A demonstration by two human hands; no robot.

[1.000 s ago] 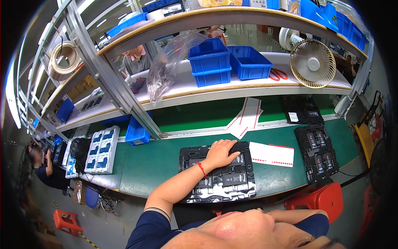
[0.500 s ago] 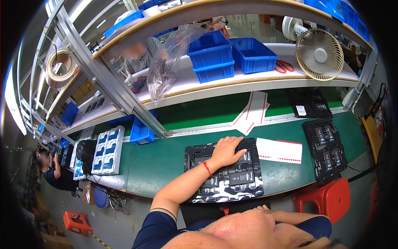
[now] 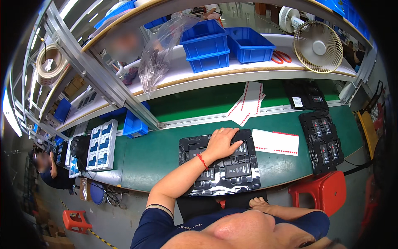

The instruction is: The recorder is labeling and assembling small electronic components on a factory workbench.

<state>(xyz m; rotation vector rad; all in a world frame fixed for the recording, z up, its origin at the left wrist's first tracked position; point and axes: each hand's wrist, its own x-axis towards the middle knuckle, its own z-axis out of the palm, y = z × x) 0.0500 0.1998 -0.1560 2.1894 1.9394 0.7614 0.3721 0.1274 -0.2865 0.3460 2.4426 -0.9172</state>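
A black molded plastic tray (image 3: 188, 143) lies on the green worktable in front of me, with several flat black battery packs (image 3: 237, 170) in its pockets. My left hand (image 3: 223, 144), a red cord bracelet at its wrist, rests palm down over the tray's upper middle. Its fingers are stretched out and the thumb points right; the palm hides part of the packs beneath. Below the table edge, my right hand (image 3: 260, 204) lies on my lap with its fingers resting loosely, nothing visible in them.
White sheets with red marks (image 3: 275, 142) lie right of the tray. Another black tray with packs (image 3: 322, 141) sits farther right, above a red stool (image 3: 321, 193). Blue bins (image 3: 207, 41), red-handled scissors (image 3: 282, 57) and a fan (image 3: 318, 47) stand on the shelf. White trays (image 3: 101, 145) are at left.
The whole view has shifted a little, so the table sits slightly higher in the picture. My left hand stays at the same place on the tray, and my right hand shows somewhat more.
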